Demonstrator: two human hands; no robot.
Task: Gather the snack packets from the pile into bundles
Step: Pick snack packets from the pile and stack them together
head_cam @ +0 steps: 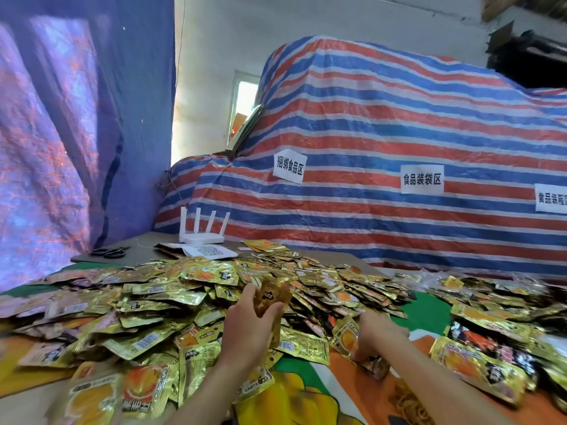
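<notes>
Left hand [250, 314] is up over the heap, fingers curled round a brownish gold packet [271, 297] held upright. Right hand [376, 334] is low on the surface, gripping a gold packet with an orange picture [346, 335] at the pile's near edge. That sprawling pile of shiny gold foil snack packets [171, 302] covers most of the green and orange printed surface [306, 391]. Behind it stand a white router with four antennas [202, 237] and, to its left, black scissors [109, 252]. Further back, a red, blue and white striped tarpaulin [399, 133] carries white paper signs [422, 179]. A blue curtain [61, 118] hangs at left.
</notes>
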